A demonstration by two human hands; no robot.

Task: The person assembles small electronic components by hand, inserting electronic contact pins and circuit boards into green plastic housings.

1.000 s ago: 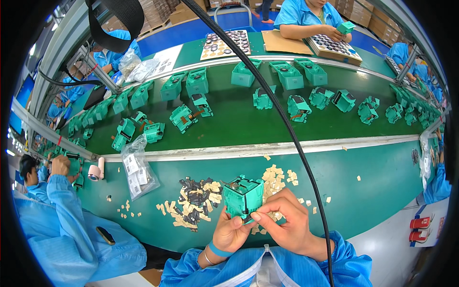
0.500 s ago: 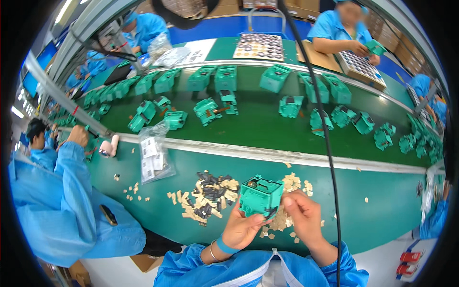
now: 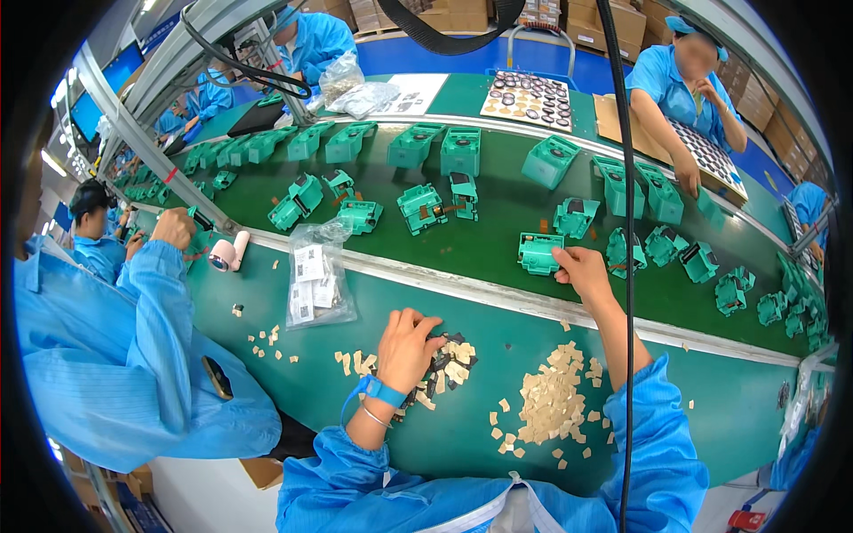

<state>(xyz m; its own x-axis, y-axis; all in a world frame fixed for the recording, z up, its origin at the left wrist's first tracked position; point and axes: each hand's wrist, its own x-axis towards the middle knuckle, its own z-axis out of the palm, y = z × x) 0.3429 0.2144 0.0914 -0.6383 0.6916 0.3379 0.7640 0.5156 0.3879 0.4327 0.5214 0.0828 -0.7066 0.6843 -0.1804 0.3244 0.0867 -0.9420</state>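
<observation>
A green belt point(image 3: 444, 253) spans the upper frame. A tan heap point(image 3: 555, 395) lies lower right of centre. Near centre, the left hand point(image 3: 406, 351) bends over a dark-and-tan pile point(image 3: 458, 357); whether its fingers pinch anything, I cannot tell. Right of centre, the right hand point(image 3: 582, 271) pinches a green housing point(image 3: 537, 256) over the belt.
</observation>
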